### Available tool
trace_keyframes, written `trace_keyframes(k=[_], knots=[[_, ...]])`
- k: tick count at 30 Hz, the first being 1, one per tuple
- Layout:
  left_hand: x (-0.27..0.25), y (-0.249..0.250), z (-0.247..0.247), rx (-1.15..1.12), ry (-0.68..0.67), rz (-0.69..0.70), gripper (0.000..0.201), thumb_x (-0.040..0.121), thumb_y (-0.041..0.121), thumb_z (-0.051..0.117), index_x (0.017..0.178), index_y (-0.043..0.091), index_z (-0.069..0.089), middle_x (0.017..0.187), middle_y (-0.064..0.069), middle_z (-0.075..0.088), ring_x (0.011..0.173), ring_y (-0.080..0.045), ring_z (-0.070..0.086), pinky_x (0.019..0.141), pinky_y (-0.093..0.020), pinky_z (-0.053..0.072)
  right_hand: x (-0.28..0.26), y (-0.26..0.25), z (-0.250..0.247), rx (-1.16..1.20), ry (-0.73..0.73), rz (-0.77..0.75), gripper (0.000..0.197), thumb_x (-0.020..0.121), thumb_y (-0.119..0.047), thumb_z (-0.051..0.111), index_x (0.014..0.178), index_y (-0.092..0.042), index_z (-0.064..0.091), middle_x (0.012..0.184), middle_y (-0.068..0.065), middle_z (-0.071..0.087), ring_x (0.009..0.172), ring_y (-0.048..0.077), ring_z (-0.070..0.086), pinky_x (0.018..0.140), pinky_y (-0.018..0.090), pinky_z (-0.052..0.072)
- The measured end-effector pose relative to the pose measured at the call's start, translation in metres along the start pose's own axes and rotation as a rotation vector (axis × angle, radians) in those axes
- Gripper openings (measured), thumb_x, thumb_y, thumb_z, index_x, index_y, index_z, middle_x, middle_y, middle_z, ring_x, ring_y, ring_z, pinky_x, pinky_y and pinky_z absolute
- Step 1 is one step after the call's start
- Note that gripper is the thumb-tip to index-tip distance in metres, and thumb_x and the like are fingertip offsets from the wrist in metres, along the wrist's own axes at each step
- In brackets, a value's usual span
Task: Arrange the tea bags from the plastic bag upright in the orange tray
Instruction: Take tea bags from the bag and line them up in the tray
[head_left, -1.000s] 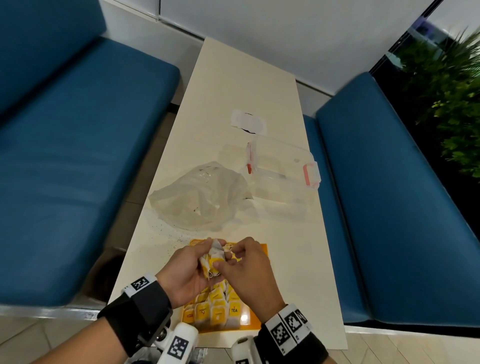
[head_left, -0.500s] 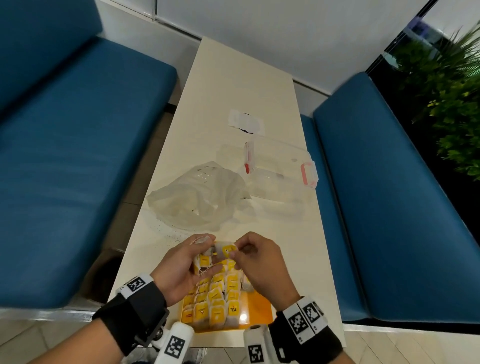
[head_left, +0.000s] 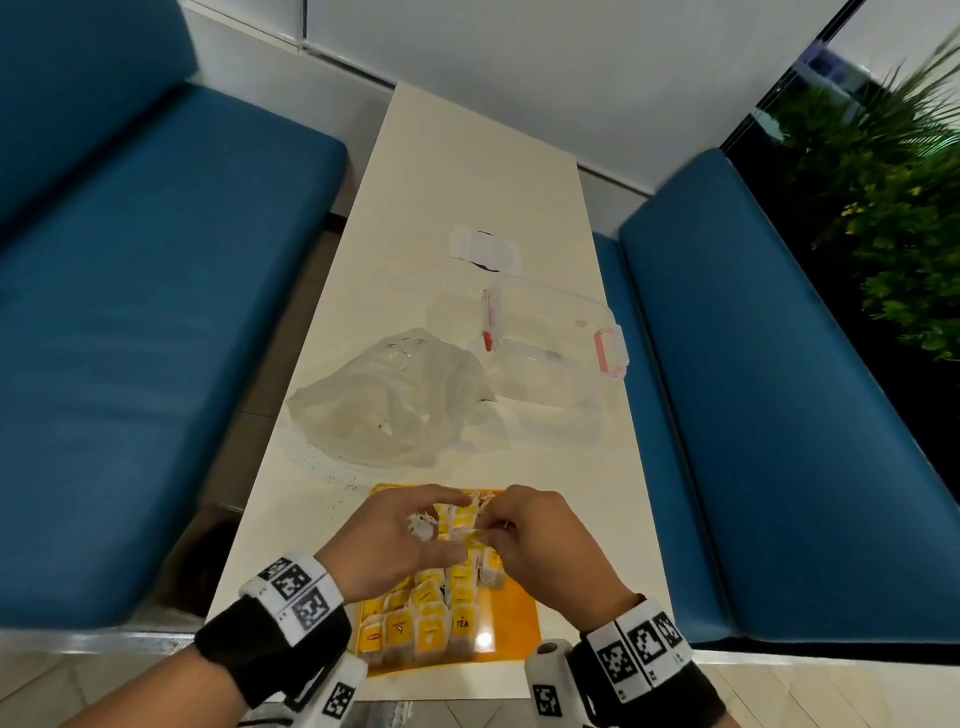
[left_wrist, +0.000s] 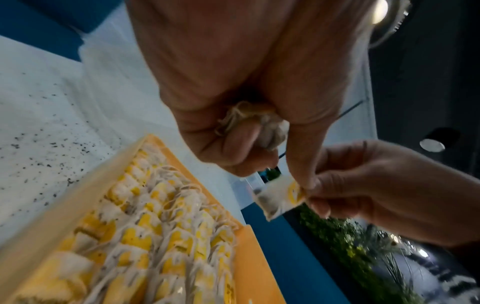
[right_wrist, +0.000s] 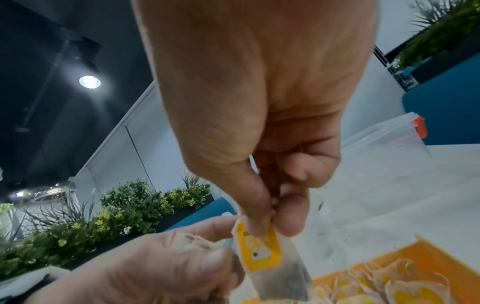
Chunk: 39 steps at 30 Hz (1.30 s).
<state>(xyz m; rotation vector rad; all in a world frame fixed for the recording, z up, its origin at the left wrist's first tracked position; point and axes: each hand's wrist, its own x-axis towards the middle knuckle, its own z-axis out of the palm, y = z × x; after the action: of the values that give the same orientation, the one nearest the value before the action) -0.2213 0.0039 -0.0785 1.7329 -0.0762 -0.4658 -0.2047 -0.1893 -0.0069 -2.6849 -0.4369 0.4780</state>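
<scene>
Black wrist straps (head_left: 270, 647) carry white blocks (head_left: 293, 587) printed with black square-patterned markers.

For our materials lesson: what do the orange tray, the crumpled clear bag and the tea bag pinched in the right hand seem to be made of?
Orange tray: probably plastic, smooth, with a bright glare spot.
Crumpled clear bag: thin plastic film, translucent and wrinkled.
Tea bag pinched by the right hand: porous filter paper, apparently; dark leaf shows through, under a yellow printed label.

Two hands (head_left: 457, 540), one orange tray (head_left: 511, 618), one plastic bag (head_left: 395, 410), one clear container (head_left: 556, 353), two blue benches (head_left: 156, 338)
</scene>
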Motion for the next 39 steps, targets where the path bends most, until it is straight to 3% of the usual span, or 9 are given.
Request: trace_keyframes(k=[5,9,14,17,21,25,29,33,39], knots=[[0.004,-0.01,0.014,0.15,0.052,-0.021,0.01,0.077,0.041,0.083,0.084,0.039,0.076,0.098,0.017,0.068,0.098,0.003,0.061,0.087,-0.02,0.046,-0.004,0.002,0.002,0.088,0.077,0.004,0.011,0.084,-0.012,0.063,0.086,-0.019,0.072,0.085,-0.006,0.068,0.08,0.01,0.061,0.073,0.031,0.052],[0.0,-0.015,0.008,0.197,0.105,-0.025,0.012,0.08,0.035,0.082,0.088,0.04,0.075,0.104,0.021,0.066,0.101,0.006,0.059,0.086,-0.011,0.042,-0.007,0.012,0.002,0.049,0.051,0.044,0.013,0.086,-0.009,0.061,0.085,-0.016,0.071,0.085,-0.004,0.068,0.078,0.01,0.061,0.071,0.031,0.052],[0.001,-0.03,-0.015,0.234,0.308,-0.09,0.023,0.083,0.028,0.081,0.102,0.037,0.072,0.109,0.01,0.066,0.107,-0.012,0.061,0.094,-0.025,0.045,-0.005,0.032,0.005,-0.245,-0.29,0.145,0.024,0.083,0.001,0.051,0.086,-0.019,0.065,0.1,0.006,0.066,0.092,0.023,0.061,0.072,0.032,0.049],[0.0,-0.039,-0.024,0.253,0.384,-0.131,0.041,0.083,0.031,0.08,0.122,0.033,0.067,0.118,0.006,0.066,0.112,-0.015,0.06,0.096,-0.028,0.047,-0.002,0.031,0.01,-0.358,-0.504,0.1,0.024,0.086,0.005,0.051,0.092,-0.006,0.071,0.1,0.013,0.068,0.095,0.029,0.062,0.076,0.033,0.051],[-0.002,-0.048,-0.029,0.298,0.357,-0.2,0.057,0.085,0.033,0.079,0.137,0.03,0.057,0.129,0.0,0.065,0.116,-0.019,0.059,0.098,-0.031,0.048,0.016,0.027,0.017,-0.329,-0.737,0.163,0.02,0.088,0.005,0.054,0.093,-0.001,0.073,0.098,0.019,0.074,0.077,0.025,0.067,0.062,0.024,0.049],[-0.002,-0.05,-0.029,0.288,0.341,-0.219,0.051,0.086,0.031,0.078,0.134,0.028,0.061,0.132,-0.001,0.064,0.118,-0.019,0.059,0.102,-0.03,0.046,0.035,0.025,0.034,-0.348,-0.651,0.223,0.014,0.093,0.001,0.054,0.089,-0.004,0.067,0.089,0.019,0.069,0.086,0.031,0.069,0.058,0.027,0.046],[-0.001,-0.048,-0.03,0.288,0.336,-0.232,0.05,0.086,0.031,0.078,0.133,0.028,0.061,0.131,-0.001,0.065,0.119,-0.02,0.058,0.101,-0.03,0.045,0.041,0.026,0.049,-0.341,-0.528,0.282,0.013,0.092,0.004,0.05,0.094,-0.004,0.06,0.085,0.006,0.053,0.086,0.023,0.055,0.062,0.024,0.045],[-0.001,-0.047,-0.03,0.276,0.34,-0.24,0.049,0.086,0.03,0.078,0.133,0.028,0.062,0.129,-0.001,0.065,0.116,-0.019,0.059,0.099,-0.029,0.045,0.041,0.032,0.057,-0.275,-0.407,0.329,0.024,0.09,0.004,0.05,0.112,-0.001,0.06,0.111,0.013,0.059,0.109,0.029,0.062,0.085,0.031,0.051],[-0.002,-0.045,-0.03,0.248,0.329,-0.246,0.048,0.086,0.028,0.078,0.132,0.028,0.062,0.128,-0.001,0.066,0.113,-0.018,0.059,0.097,-0.028,0.046,0.032,0.036,0.071,-0.257,-0.273,0.396,0.026,0.096,-0.003,0.043,0.115,-0.007,0.06,0.124,0.014,0.058,0.11,0.029,0.064,0.089,0.033,0.052]])
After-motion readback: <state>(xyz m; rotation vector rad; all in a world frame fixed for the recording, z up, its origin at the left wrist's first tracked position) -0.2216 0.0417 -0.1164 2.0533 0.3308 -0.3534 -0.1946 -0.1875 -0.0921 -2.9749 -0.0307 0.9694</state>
